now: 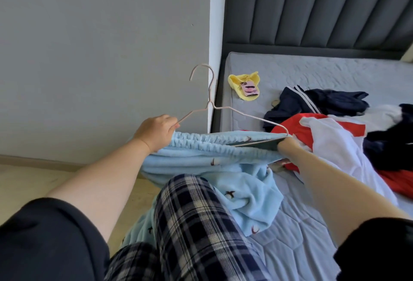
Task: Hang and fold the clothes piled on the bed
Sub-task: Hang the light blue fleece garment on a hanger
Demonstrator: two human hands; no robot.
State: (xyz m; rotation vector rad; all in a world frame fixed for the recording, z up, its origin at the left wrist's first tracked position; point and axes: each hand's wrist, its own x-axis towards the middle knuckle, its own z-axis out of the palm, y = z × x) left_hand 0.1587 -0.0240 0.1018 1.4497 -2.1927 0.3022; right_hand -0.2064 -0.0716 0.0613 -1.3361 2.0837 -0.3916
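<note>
My left hand (159, 132) pinches the hanger (210, 102) at its left end, and my right hand (288, 146) grips the blue pants (201, 155) at its right end. I fear the bunched waistband slipping off that thin wire.

Left side closed off by grey wall (100, 57); narrow gap left between wall corner and bed (335, 72) edge, partly crossed by hanger (210, 103). Bare bed strip seen open before headboard (312, 5), broken only by yellow cloth (237, 79) with phone (250, 89). Right side blocked by clothes pile (330, 128). Near space taken by plaid knee (190, 213).
</note>
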